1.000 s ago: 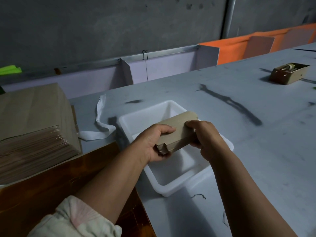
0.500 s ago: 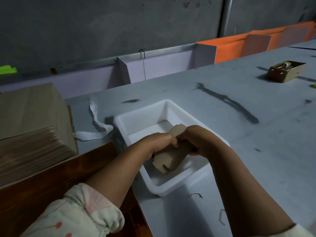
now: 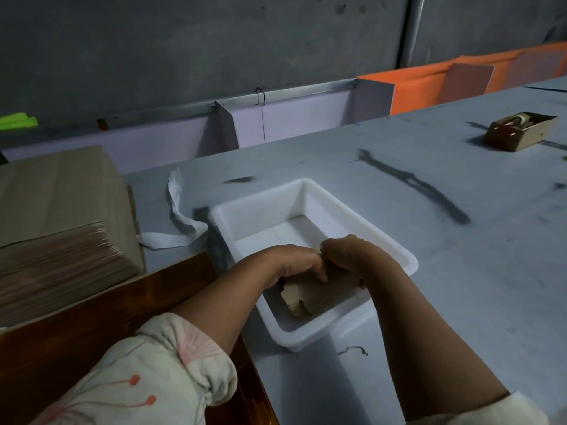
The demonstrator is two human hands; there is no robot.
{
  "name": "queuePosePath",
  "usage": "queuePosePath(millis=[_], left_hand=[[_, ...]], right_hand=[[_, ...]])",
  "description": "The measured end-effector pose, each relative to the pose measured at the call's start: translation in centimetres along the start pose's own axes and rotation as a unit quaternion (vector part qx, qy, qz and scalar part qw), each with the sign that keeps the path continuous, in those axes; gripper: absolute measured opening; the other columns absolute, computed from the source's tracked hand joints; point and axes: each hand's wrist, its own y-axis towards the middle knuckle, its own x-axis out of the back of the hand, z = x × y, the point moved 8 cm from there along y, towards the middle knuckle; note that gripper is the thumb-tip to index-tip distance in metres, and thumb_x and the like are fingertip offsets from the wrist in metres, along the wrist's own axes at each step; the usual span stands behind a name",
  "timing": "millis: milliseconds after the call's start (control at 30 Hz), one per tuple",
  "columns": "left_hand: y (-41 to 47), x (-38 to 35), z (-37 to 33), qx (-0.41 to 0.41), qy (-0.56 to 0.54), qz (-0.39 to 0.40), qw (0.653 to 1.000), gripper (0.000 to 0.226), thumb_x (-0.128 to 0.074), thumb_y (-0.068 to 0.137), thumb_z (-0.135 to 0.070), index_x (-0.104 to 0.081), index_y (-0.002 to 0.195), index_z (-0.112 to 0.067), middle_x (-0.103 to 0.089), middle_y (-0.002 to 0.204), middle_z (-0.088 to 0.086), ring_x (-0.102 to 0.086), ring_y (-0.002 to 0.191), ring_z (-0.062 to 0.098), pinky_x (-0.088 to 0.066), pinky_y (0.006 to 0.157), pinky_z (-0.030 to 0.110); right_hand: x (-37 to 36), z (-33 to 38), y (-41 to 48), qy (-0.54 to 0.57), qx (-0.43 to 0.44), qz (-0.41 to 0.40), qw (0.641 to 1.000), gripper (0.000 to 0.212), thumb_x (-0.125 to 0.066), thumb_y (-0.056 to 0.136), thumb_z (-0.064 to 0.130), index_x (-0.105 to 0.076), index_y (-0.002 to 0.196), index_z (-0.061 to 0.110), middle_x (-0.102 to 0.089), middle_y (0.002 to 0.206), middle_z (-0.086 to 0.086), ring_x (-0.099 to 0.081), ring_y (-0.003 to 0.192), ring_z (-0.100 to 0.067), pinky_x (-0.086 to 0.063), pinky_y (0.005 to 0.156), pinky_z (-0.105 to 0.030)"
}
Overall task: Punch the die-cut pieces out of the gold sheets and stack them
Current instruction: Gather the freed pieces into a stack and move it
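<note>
Both hands (image 3: 294,263) (image 3: 357,259) clutch card pieces (image 3: 310,299) in a white tray (image 3: 260,199) on the smudged grey table (image 3: 466,280)

The room is dim. In front of me is a big grey table (image 3: 429,271) with dark smears on it. Low pale purple boards (image 3: 291,121) stand along its far edge, under a shiny metal rail (image 3: 306,90). Further right stand orange boards (image 3: 414,87). Behind is a rough grey wall (image 3: 184,41) with a pipe (image 3: 414,29) going up. A brown wooden top (image 3: 76,332) is on my left.
</note>
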Motion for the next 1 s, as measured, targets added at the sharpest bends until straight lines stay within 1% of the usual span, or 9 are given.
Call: queuePosePath(millis=[133, 233, 333, 433, 567, 633, 833, 900, 1000], left_hand=[[0.4, -0.4, 0.1, 0.001, 0.027, 0.019, 0.999, 0.022, -0.071, 0.083, -0.028, -0.059, 0.098, -0.016, -0.062, 0.099, 0.006, -0.058, 0.088, 0.023, -0.047, 0.072, 0.032], [0.6, -0.6, -0.1, -0.009, 0.041, 0.039, 0.998, 0.027, -0.069, 0.086, -0.026, -0.056, 0.106, -0.016, -0.059, 0.107, 0.009, -0.056, 0.091, 0.024, -0.046, 0.083, 0.035], [0.6, -0.4, -0.2, -0.015, 0.049, 0.052, 0.997, 0.026, -0.066, 0.089, -0.031, -0.055, 0.108, -0.018, -0.057, 0.11, 0.007, -0.054, 0.094, 0.022, -0.042, 0.09, 0.036], [0.8, 0.0, -0.3, -0.022, 0.03, 0.031, 0.999, 0.023, -0.057, 0.094, -0.038, -0.056, 0.105, -0.018, -0.058, 0.107, 0.005, -0.053, 0.091, 0.02, -0.045, 0.078, 0.032], [1.0, 0.3, -0.2, -0.022, 0.007, 0.018, 1.0, 0.024, -0.052, 0.095, -0.041, -0.061, 0.091, -0.019, -0.064, 0.092, 0.003, -0.058, 0.08, 0.018, -0.046, 0.066, 0.028], [1.1, 0.1, -0.1, -0.019, 0.007, 0.025, 0.999, 0.021, -0.054, 0.094, -0.039, -0.06, 0.089, -0.019, -0.063, 0.091, 0.003, -0.058, 0.081, 0.018, -0.047, 0.07, 0.029], [1.0, -0.9, 0.0, -0.006, 0.006, 0.044, 0.999, 0.017, -0.062, 0.09, -0.038, -0.059, 0.086, -0.021, -0.063, 0.09, 0.002, -0.06, 0.083, 0.018, -0.052, 0.071, 0.029], [0.9, -0.7, 0.2, 0.006, -0.001, 0.035, 0.999, 0.018, -0.064, 0.089, -0.037, -0.061, 0.085, -0.02, -0.065, 0.086, 0.001, -0.061, 0.079, 0.017, -0.052, 0.067, 0.027], [0.8, -0.5, 0.5, 0.022, 0.003, 0.03, 0.999, 0.019, -0.069, 0.085, -0.037, -0.066, 0.086, -0.019, -0.068, 0.086, 0.002, -0.064, 0.081, 0.017, -0.055, 0.071, 0.028]], right_hand=[[0.9, 0.5, -0.5, -0.12, 0.022, -0.063, 0.99, 0.038, -0.06, 0.079, 0.042, -0.047, 0.105, 0.018, -0.044, 0.077, 0.0, -0.045, 0.066, -0.016, -0.033, 0.057, -0.03], [1.8, 1.5, -1.6, -0.197, 0.052, -0.127, 0.971, 0.042, -0.064, 0.075, 0.048, -0.041, 0.098, 0.022, -0.04, 0.074, 0.001, -0.046, 0.07, -0.018, -0.034, 0.066, -0.032], [1.9, 2.1, -2.7, -0.205, 0.091, -0.162, 0.961, 0.028, -0.065, 0.076, 0.039, -0.048, 0.09, 0.021, -0.044, 0.073, 0.002, -0.048, 0.071, -0.019, -0.035, 0.063, -0.03], [2.0, 2.3, -3.7, -0.18, 0.136, -0.225, 0.948, 0.015, -0.059, 0.082, 0.03, -0.051, 0.08, 0.018, -0.05, 0.073, 0.001, -0.046, 0.062, -0.016, -0.031, 0.055, -0.027], [2.7, 3.1, -4.7, -0.143, 0.203, -0.318, 0.915, 0.017, -0.046, 0.095, 0.029, -0.056, 0.095, 0.016, -0.048, 0.088, -0.002, -0.049, 0.081, -0.024, -0.033, 0.065, -0.03], [2.7, 3.3, -4.6, -0.139, 0.219, -0.326, 0.909, 0.023, -0.044, 0.096, 0.027, -0.062, 0.1, 0.013, -0.05, 0.09, -0.003, -0.048, 0.083, -0.025, -0.034, 0.066, -0.03], [2.2, 3.2, -3.6, -0.158, 0.23, -0.312, 0.908, 0.022, -0.046, 0.094, 0.026, -0.061, 0.09, 0.012, -0.046, 0.08, -0.002, -0.052, 0.085, -0.028, -0.036, 0.065, -0.031], [1.9, 3.1, -3.3, -0.171, 0.227, -0.299, 0.911, 0.019, -0.046, 0.093, 0.025, -0.059, 0.085, 0.014, -0.047, 0.076, -0.001, -0.049, 0.079, -0.027, -0.036, 0.064, -0.031], [1.3, 2.9, -2.8, -0.195, 0.22, -0.271, 0.917, 0.014, -0.05, 0.088, 0.022, -0.057, 0.08, 0.014, -0.045, 0.066, 0.0, -0.049, 0.07, -0.024, -0.037, 0.061, -0.029]])
